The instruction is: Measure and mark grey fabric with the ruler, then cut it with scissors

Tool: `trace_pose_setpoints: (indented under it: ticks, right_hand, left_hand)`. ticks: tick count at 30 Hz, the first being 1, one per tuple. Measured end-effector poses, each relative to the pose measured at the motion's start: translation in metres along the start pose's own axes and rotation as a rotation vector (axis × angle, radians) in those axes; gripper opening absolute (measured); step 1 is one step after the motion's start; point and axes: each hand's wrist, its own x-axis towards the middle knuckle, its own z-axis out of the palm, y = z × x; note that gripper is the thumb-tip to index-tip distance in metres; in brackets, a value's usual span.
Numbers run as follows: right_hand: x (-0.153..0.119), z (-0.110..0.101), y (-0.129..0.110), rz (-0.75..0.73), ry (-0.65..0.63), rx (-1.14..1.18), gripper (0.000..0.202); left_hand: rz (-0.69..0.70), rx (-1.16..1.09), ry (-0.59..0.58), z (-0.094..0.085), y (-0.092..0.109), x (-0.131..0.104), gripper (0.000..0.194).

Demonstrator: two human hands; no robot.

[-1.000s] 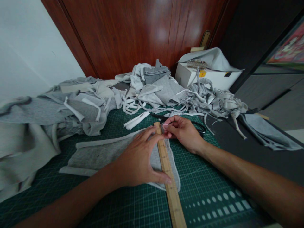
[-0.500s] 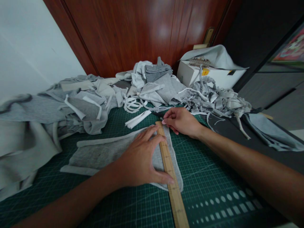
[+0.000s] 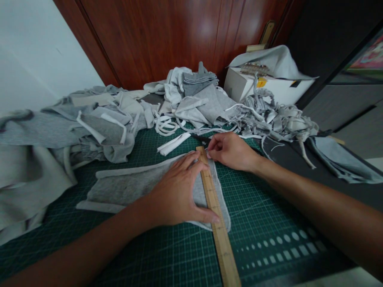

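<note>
A grey fabric piece point(image 3: 125, 184) with pale, folded-looking borders lies flat on the green cutting mat point(image 3: 257, 199). Across its right end runs a wooden ruler point(image 3: 217, 207), which extends past the fabric toward me. My left hand point(image 3: 176, 191) presses on ruler and fabric with thumb and fingers spread apart. At the ruler's far end, my right hand point(image 3: 229, 150) is closed in a pinch at the fabric's far right corner; the fingertips are partly hidden. A thin dark object point(image 3: 200, 138), its kind unclear, lies just beyond that hand, beside a white rolled fabric strip point(image 3: 173, 144).
Piled grey and white cloth point(image 3: 101, 127) covers the left side and back. Tangled fabric strips point(image 3: 278, 115) heap up at the back right, before a white box point(image 3: 272, 89). Behind stands a reddish wooden door point(image 3: 161, 40). Folded grey cloth point(image 3: 344, 157) lies at far right.
The view has tipped slightly, so most things sit a little higher in it. My left hand stays on the ruler; my right fingers have shifted slightly at the fabric's corner.
</note>
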Motion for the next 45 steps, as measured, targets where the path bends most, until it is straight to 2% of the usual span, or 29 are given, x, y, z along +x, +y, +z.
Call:
trace_pose_setpoints:
  ticks: [9, 18, 26, 31, 36, 45]
  right_hand:
    - [-0.002, -0.001, 0.002, 0.041, 0.030, 0.036, 0.005]
    - [-0.002, -0.005, -0.004, 0.008, -0.151, -0.016, 0.009]
    - [0.006, 0.001, -0.003, -0.010, 0.009, -0.088, 0.007]
    - [-0.003, -0.001, -0.005, -0.060, -0.023, -0.098, 0.010]
    - [-0.007, 0.000, -0.006, -0.040, -0.008, -0.100, 0.010]
    - [-0.029, 0.003, -0.006, -0.060, -0.040, -0.052, 0.007]
  left_hand:
    - [-0.003, 0.000, 0.007, 0.001, 0.000, -0.001, 0.108]
    - [0.001, -0.013, 0.007, 0.000, 0.000, -0.001, 0.108]
    - [-0.009, -0.011, 0.007, 0.001, 0.000, -0.001, 0.107]
    - [-0.009, -0.014, 0.002, 0.001, 0.001, 0.000, 0.109]
    - [-0.015, -0.001, -0.004, -0.001, 0.001, 0.000, 0.108]
    - [0.014, -0.059, 0.034, -0.001, 0.000, -0.001, 0.096]
